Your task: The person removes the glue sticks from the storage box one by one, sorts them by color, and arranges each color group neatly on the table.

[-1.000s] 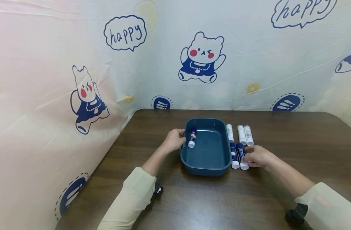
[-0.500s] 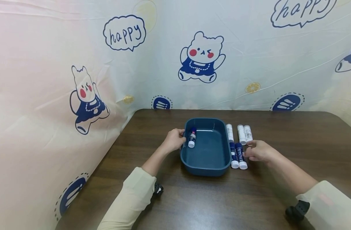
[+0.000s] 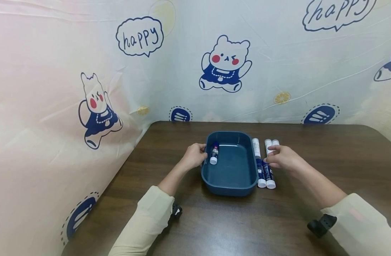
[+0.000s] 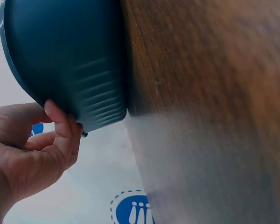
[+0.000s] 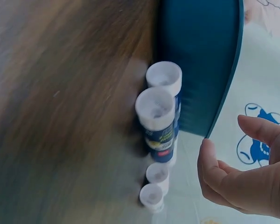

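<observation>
My left hand (image 3: pixel 194 156) pinches the left rim of a dark teal plastic bin (image 3: pixel 235 169); in the left wrist view, curled fingers (image 4: pixel 60 128) press the bin's outer wall. Inside the bin lies one glue stick (image 3: pixel 214 153), dark blue with a white end. My right hand (image 3: pixel 284 158) hovers over the glue sticks outside the bin's right side, and the right wrist view shows thumb and fingers apart with nothing between them. Two blue glue sticks (image 3: pixel 268 176) lie side by side, nearest the bin. Behind them are white glue sticks (image 3: pixel 256 147), two of them partly hidden by the right hand.
The brown wooden table (image 3: pixel 195 224) stretches in front of the bin and to both sides. A pale cloth backdrop (image 3: pixel 262 106) with printed cartoon animals rises behind the table and along its left.
My right hand has left the outer blue glue stick and moved forward and up over the sticks. That stick has shifted slightly left, closer to its neighbour. My left hand keeps its place.
</observation>
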Tool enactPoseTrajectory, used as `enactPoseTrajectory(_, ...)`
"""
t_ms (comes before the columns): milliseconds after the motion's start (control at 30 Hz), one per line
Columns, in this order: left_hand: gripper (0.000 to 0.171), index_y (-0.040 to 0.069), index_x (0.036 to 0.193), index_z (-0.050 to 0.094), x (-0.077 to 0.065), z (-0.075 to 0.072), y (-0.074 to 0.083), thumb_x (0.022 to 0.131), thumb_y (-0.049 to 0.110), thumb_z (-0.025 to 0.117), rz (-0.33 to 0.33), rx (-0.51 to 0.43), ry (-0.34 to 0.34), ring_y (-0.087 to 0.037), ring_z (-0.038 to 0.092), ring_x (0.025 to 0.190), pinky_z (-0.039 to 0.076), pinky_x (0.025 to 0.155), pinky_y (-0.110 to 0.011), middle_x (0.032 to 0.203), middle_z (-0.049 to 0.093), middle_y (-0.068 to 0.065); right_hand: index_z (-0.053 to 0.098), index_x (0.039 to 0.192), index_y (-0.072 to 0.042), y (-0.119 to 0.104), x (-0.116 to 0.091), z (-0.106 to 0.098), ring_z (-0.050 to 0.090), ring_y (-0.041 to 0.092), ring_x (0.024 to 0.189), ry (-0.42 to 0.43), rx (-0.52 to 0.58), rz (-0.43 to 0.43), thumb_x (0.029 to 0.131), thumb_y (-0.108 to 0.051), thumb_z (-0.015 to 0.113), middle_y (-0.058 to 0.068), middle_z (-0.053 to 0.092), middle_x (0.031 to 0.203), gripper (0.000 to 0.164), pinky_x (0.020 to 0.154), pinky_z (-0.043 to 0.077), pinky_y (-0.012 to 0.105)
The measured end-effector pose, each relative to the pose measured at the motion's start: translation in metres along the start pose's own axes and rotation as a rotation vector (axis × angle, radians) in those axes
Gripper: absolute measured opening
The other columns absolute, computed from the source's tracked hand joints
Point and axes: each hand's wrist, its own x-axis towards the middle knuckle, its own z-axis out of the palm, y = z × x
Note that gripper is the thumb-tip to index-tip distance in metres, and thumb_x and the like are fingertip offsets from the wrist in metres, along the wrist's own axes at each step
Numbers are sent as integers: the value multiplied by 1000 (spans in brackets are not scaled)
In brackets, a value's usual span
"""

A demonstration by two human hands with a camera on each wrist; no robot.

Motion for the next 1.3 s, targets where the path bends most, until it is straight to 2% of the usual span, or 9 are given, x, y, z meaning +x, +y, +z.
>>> enactPoseTrajectory(100,46,-1,136,43,0,0,0,91,4,52,1,-1,-2,-16,53,54,51,54,-28,98,59,-12,24,140,9,-6,3,5,48,38,112,16,-22,-23,89,-12,59,31,40,129,65,94,41,44)
enactPoseTrajectory(300,46,-1,135,44,0,0,0,91,3,52,-4,-8,0,-16,53,54,52,56,-29,97,59,-12,27,141,5,-12,9,16,42,43,116,59,-58,-125,89,-17,57,29,40,131,64,95,36,55)
enactPoseTrajectory(533,46,-1,135,44,0,1,1,91,4,52,-11,-3,3,-16,54,55,51,53,-27,99,59,-12,20,143,5,-18,18,25,46,39,116,42,88,-170,88,-12,57,29,37,134,69,96,39,47)
enactPoseTrajectory(633,45,0,135,44,1,2,2,91,4,52,-14,-1,4,-16,54,56,49,51,-24,99,59,-12,19,144,5,-20,21,28,47,37,116,37,115,-185,89,-11,57,29,36,135,68,96,40,44)
enactPoseTrajectory(767,45,0,135,44,1,2,2,91,4,53,-17,-1,2,-17,54,56,49,51,-24,99,59,-12,20,144,3,-22,25,33,48,37,116,41,109,-202,90,-13,57,27,36,136,68,97,38,46)
enactPoseTrajectory(967,45,0,136,44,1,1,2,91,4,52,-23,-4,0,-17,56,60,51,54,-26,100,60,-13,20,144,4,-29,36,45,48,37,116,12,170,-210,89,-8,58,27,36,136,68,97,38,45)
enactPoseTrajectory(1300,45,0,136,44,0,0,2,91,4,52,-27,-5,3,-17,57,64,51,54,-24,100,59,-12,26,142,3,-48,51,68,52,35,113,17,107,-187,89,-8,59,25,41,133,64,94,42,43)
